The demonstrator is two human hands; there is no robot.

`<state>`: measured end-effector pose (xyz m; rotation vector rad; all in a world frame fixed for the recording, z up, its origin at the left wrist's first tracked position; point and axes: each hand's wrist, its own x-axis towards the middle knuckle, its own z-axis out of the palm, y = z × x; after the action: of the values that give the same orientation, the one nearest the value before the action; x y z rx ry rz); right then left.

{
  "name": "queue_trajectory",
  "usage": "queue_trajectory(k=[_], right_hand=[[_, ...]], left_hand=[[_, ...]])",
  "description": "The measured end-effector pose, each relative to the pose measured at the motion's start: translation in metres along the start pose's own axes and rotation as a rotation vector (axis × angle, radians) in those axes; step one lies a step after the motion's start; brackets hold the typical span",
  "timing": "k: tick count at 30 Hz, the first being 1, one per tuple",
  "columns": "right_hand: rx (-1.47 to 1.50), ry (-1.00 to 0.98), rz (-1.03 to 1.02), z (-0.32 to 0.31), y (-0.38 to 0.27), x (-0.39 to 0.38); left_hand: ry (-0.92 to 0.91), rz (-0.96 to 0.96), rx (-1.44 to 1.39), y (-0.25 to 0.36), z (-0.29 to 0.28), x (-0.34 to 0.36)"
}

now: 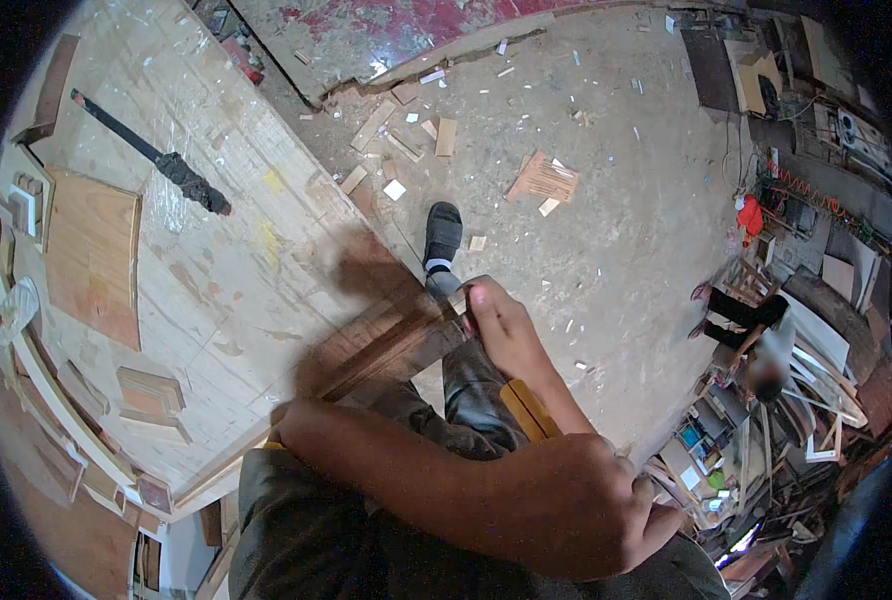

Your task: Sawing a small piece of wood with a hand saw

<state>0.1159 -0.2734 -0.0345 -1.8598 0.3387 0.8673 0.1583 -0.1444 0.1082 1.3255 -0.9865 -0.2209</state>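
Note:
A brown wooden piece slants over the near edge of the pale worktable. My right hand grips its upper right end, thumb raised at the tip. My left forearm crosses low in front of me, and my left hand is at the lower right with fingers curled; what they hold, if anything, is hidden. A yellow-orange strip shows beside my right forearm, partly covered.
A black bar with bunched dark material and plywood panels lie on the worktable. Wood scraps litter the concrete floor around my shoe. Another person is at the right among piled boards and clutter.

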Motion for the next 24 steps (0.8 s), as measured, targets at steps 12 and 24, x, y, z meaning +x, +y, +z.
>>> queue_trajectory(k=[12,24], right_hand=[[-0.008,0.017,-0.128,0.009,0.020,0.015],[0.311,-0.030,0.066,0.013,0.015,0.014]], left_hand=[[0.228,0.062,0.090,-0.005,0.006,0.002],[0.270,0.055,0.068,-0.019,-0.021,0.008]])
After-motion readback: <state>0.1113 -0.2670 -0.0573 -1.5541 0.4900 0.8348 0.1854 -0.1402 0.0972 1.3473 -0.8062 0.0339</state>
